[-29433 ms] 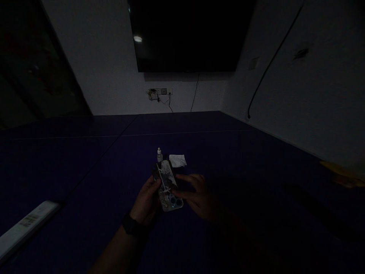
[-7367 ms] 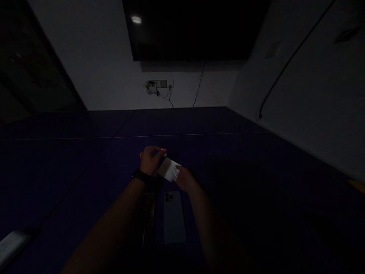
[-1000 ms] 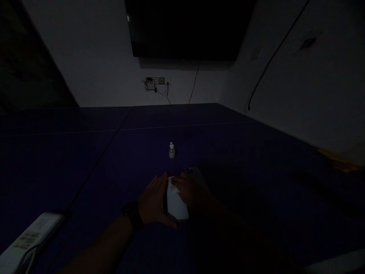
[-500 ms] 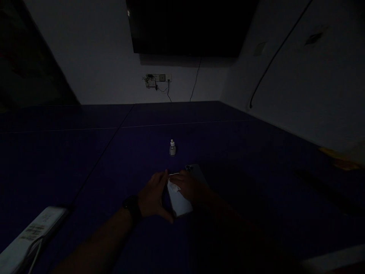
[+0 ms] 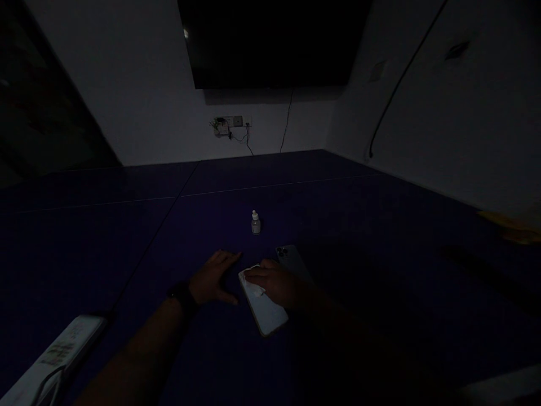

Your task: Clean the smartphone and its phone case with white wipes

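A light-coloured phone (image 5: 269,317) lies on the dark blue table, tilted slightly to the left. My right hand (image 5: 276,283) presses a crumpled white tissue (image 5: 255,289) onto its upper part, fingers together over the tissue. To the left of the phone, my left hand (image 5: 212,279) rests apart from it with thumb and fingers spread and nothing in them; a dark watch is on that wrist. Beyond my right hand lies a second phone (image 5: 296,260), its camera lenses showing, partly covered by the hand. A small clear bottle with a white dropper cap (image 5: 256,224) stands upright farther back.
A white power strip (image 5: 63,352) with a cable lies at the lower left. At the right edge is a yellow item (image 5: 507,227) in dim light. A large dark screen (image 5: 274,45) hangs on the wall above the sockets (image 5: 232,122).
My left hand has come off the phone's edge and moved left. The phone's top has shifted a little left and nearer, with my right hand still pressing the tissue on it.
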Demonstrator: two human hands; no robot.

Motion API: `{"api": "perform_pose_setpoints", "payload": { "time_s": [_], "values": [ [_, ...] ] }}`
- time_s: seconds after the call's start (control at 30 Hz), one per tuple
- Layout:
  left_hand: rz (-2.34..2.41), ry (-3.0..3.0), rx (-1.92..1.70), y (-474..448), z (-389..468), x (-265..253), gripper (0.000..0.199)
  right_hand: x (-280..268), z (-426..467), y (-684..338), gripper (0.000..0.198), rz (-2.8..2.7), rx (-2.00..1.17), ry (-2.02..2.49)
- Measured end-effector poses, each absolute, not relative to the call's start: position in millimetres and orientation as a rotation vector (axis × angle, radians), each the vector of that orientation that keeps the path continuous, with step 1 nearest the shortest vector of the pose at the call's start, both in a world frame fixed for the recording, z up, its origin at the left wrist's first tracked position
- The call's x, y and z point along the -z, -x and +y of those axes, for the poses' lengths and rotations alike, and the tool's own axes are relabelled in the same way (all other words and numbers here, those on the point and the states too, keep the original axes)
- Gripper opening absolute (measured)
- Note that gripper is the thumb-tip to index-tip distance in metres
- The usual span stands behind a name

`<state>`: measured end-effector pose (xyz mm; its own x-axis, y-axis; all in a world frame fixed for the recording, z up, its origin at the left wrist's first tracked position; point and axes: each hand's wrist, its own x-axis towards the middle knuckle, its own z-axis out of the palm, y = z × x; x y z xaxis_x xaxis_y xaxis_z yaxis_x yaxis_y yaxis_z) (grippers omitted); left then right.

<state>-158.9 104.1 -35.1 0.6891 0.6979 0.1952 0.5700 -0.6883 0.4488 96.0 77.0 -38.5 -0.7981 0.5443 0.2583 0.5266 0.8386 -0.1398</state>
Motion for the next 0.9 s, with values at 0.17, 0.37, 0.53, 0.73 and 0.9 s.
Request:
{"api": "perform_pose_setpoints", "payload": {
  "time_s": [0.17,0.37,0.53,0.73,0.9],
  "values": [
    [0.849,-2.589,-0.341,159,107,31,0.117,47,74,-84,0.036,-2.733,-0.037,0.619],
    [0.87,-2.529,-0.331,156,106,30,0.109,47,78,-70,0.034,-2.731,0.04,0.589],
    [0.875,-2.509,-0.372,157,107,29,0.108,35,74,-65,0.027,-2.817,-0.079,0.53],
    [0.865,-2.499,-0.386,157,107,29,0.106,38,76,-65,0.027,-2.754,-0.033,0.677],
    [0.878,-2.482,-0.379,156,108,28,0.102,40,72,-63,0.028,-2.786,-0.057,0.557]
  ]
}}
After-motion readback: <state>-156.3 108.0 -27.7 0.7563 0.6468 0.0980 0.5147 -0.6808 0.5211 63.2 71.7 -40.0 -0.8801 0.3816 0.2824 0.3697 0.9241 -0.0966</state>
